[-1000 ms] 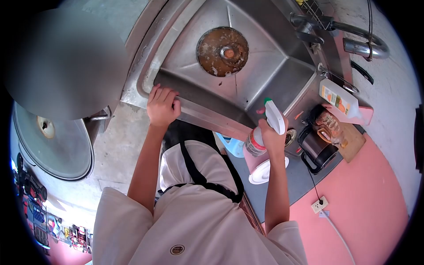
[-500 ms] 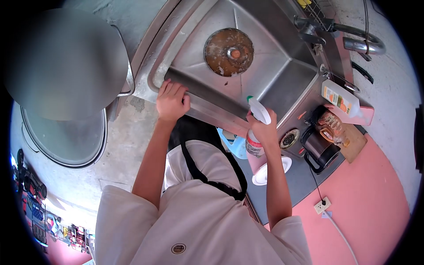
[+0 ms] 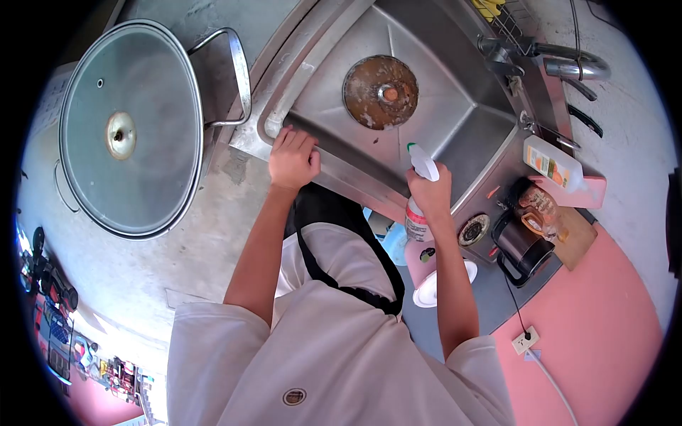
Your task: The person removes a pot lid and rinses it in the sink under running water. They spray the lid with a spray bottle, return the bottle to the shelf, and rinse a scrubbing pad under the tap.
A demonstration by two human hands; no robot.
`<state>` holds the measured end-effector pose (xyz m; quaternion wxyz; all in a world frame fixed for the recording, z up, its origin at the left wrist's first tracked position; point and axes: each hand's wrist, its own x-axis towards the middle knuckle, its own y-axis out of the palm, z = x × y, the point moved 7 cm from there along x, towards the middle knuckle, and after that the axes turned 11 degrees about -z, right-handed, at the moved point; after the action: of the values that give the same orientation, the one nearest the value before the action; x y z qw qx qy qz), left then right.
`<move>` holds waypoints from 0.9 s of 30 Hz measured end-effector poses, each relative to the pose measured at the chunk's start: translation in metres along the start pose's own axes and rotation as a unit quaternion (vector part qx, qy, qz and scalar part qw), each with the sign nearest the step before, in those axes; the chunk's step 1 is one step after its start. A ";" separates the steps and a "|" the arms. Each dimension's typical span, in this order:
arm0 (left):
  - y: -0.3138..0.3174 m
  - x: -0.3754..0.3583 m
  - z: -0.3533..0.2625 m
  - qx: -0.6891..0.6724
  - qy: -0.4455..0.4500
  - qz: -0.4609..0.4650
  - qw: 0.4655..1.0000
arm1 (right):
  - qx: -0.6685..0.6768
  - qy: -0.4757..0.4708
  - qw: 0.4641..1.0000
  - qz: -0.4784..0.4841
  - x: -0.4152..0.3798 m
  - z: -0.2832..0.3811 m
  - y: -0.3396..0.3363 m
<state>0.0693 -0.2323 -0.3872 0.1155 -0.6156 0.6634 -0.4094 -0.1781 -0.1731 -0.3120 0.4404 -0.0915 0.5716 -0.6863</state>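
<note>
My left hand [image 3: 293, 157] rests on the front rim of the steel sink [image 3: 355, 167], its fingers bent over the edge. In my right hand [image 3: 431, 190] is a spray bottle [image 3: 418, 221] with a white trigger head and a green nozzle, held upright at the sink's front edge. The nozzle points over the basin. Inside the sink a round brown drain cover [image 3: 380, 92] with a central knob has pale residue on it.
A large pot with a glass lid [image 3: 160, 167] stands at the left. To the right are a faucet [image 3: 579, 69], a white bottle [image 3: 550, 162], an electric kettle [image 3: 522, 245], a round burner-like disc [image 3: 474, 230] and a wall socket [image 3: 526, 340].
The view has shifted, so the sink and both hands appear slightly further right and lower. The glass lid at the left shows fully where a blurred grey shape covered it before.
</note>
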 end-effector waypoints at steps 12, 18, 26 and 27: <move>0.003 0.002 -0.013 0.084 0.012 0.056 0.995 | 0.126 -0.105 0.986 0.022 0.015 -0.002 -0.012; 0.007 0.005 -0.011 0.106 -0.002 0.089 0.990 | 0.275 -0.158 0.948 0.007 0.015 0.042 -0.074; 0.010 0.000 -0.007 0.120 -0.011 0.134 0.984 | 0.550 -0.372 0.748 0.009 0.044 0.283 -0.150; 0.009 0.000 -0.009 0.119 -0.009 0.128 0.985 | 0.564 -0.385 0.731 0.003 0.051 0.315 -0.149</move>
<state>0.0572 -0.2300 -0.3875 0.2452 -0.5108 0.6826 -0.4615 -0.0852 -0.4373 -0.0990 0.5953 -0.0810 -0.1384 -0.7873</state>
